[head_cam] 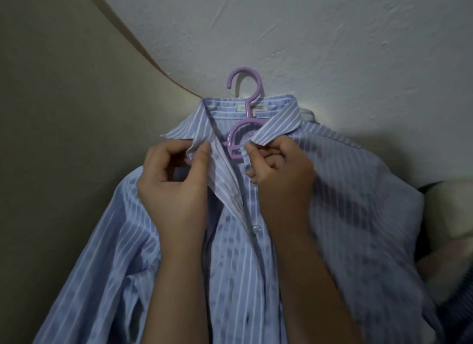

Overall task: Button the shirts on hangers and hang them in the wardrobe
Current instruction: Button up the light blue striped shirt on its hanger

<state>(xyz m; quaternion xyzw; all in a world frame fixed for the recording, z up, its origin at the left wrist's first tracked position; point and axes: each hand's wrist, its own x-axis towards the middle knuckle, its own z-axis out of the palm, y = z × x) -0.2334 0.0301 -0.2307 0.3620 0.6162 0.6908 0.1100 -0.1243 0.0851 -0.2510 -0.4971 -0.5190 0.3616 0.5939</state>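
A blue shirt with white stripes (345, 203) lies spread on a pale sheet, mounted on a purple plastic hanger (245, 108) whose hook sticks out past the collar. The shirt front is open near the collar. My left hand (174, 179) pinches the left placket edge just under the collar. My right hand (281, 169) pinches the right placket edge opposite it. A clear button (256, 228) shows lower on the placket, between my forearms. Whether that button is fastened I cannot tell.
The pale grey sheet (332, 36) covers the surface under the shirt. A beige wall or panel (51, 113) fills the left side. Other bundled fabric, pale and dark (450, 215), lies at the right edge.
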